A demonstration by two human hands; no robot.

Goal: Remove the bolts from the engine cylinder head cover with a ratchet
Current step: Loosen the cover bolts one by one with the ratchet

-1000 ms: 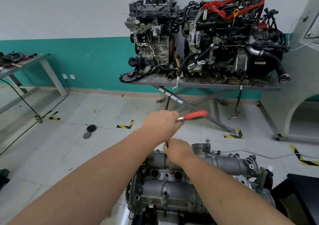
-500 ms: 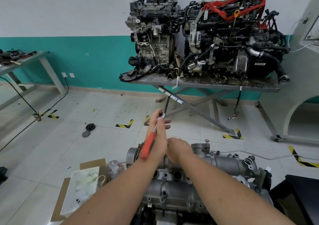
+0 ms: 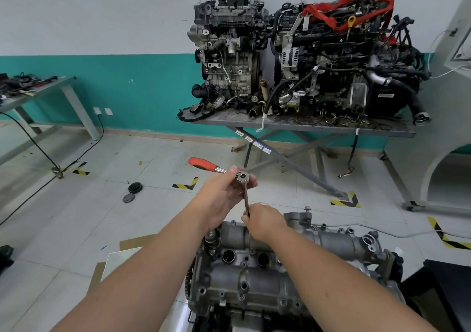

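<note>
The left hand [image 3: 224, 194] grips the head of the ratchet [image 3: 216, 167], its red handle pointing left, while the right hand [image 3: 265, 220] pinches the thin extension bar [image 3: 246, 200] just above the far edge of the grey engine cover [image 3: 254, 275].

The right hand [image 3: 265, 220] covers the lower end of the extension bar [image 3: 246, 201], so the socket and any bolt under it cannot be seen. The near side of the cylinder head cover [image 3: 254, 275] is cut off by the bottom edge. The left desk [image 3: 38, 92] runs out of view, its tools too small to tell.
</note>
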